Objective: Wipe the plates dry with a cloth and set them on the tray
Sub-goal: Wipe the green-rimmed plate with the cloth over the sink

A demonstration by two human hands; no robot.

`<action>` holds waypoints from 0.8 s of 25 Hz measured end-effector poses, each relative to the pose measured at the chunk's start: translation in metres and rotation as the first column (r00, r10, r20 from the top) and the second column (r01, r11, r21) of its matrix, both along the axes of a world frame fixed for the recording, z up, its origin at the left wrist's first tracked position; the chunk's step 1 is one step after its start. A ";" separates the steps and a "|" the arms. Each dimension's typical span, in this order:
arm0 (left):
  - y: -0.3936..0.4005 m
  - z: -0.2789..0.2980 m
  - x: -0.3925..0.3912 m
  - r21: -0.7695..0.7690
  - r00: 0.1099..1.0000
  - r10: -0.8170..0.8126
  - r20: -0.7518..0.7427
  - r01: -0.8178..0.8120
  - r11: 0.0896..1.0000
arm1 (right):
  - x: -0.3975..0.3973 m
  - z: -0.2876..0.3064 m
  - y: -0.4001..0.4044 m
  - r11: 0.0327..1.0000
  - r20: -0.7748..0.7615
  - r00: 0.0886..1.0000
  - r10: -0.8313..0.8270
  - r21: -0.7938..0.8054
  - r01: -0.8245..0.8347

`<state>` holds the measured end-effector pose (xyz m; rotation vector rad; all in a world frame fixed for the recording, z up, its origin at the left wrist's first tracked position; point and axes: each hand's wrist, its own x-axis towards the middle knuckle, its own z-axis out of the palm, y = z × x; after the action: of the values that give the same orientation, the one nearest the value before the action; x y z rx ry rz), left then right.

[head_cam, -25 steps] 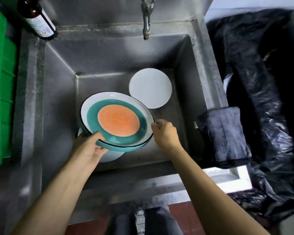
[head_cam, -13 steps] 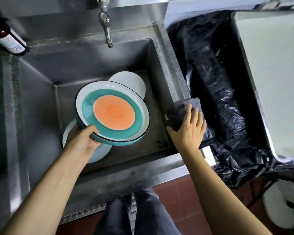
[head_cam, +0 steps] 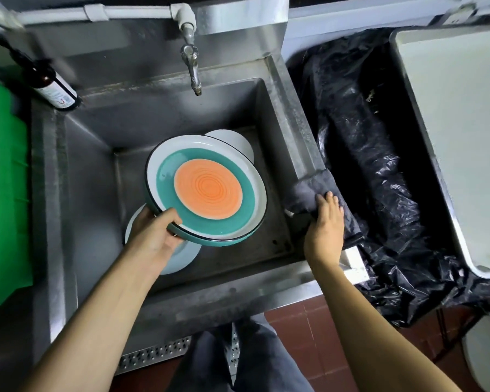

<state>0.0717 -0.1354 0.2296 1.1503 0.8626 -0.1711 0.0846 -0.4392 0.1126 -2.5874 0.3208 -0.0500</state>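
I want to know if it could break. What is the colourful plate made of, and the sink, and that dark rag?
The colourful plate looks like glazed ceramic: shiny, with painted rings, so it could probably break. The sink looks like stainless steel, dull grey with scuffs and stains. The dark rag seems to be soft, fuzzy fabric, perhaps microfibre, since it folds and drapes over the sink's edge.
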 end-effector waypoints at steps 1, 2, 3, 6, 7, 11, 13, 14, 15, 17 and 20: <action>0.000 0.001 -0.001 0.018 1.000 -0.008 -0.002 0.008 1.000 | 0.006 0.010 0.004 0.982 0.038 0.995 -0.095 0.168 0.087; 0.000 0.003 -0.003 0.027 1.000 -0.012 -0.001 0.013 1.000 | 0.013 0.022 0.010 0.946 0.071 0.982 -0.175 0.289 0.148; 0.000 0.005 -0.004 0.031 1.000 -0.014 0.007 0.013 0.999 | 0.019 0.037 0.021 0.922 0.123 0.971 -0.207 0.357 0.152; -0.002 0.011 -0.007 0.023 0.999 -0.017 0.036 0.016 1.000 | 0.033 0.076 0.065 0.899 0.227 0.973 -0.038 0.434 -0.066; -0.003 0.012 -0.008 0.018 0.999 -0.029 0.046 0.028 0.999 | 0.036 0.084 0.080 0.893 0.170 0.983 0.066 0.431 -0.134; -0.007 0.022 -0.011 0.006 0.993 -0.098 0.065 0.098 0.995 | 0.045 0.087 0.119 0.916 -0.119 0.959 0.258 0.345 -0.204; -0.006 0.025 -0.012 0.007 0.991 -0.127 0.047 0.127 0.992 | 0.053 0.093 0.124 0.884 -0.116 0.961 0.251 0.433 -0.178; -0.005 0.027 -0.013 0.005 0.989 -0.144 0.039 0.144 0.990 | 0.058 0.097 0.127 0.864 -0.077 0.960 0.269 0.461 -0.204; -0.005 0.030 -0.013 0.004 0.986 -0.165 0.036 0.164 0.986 | 0.062 0.101 0.130 0.838 -0.030 0.952 0.305 0.483 -0.253; -0.006 0.034 -0.013 0.017 0.980 -0.194 0.039 0.193 0.981 | 0.065 0.111 0.142 0.745 0.103 0.902 0.419 0.529 -0.406; -0.007 0.038 -0.013 0.022 0.983 -0.172 0.064 0.171 0.985 | 0.054 0.114 0.154 0.624 0.253 0.796 0.551 0.508 -0.594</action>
<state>0.0583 -0.1425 0.2677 1.2391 0.7080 -0.2673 0.1389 -0.2853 0.2269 -1.9601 -0.4807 0.1608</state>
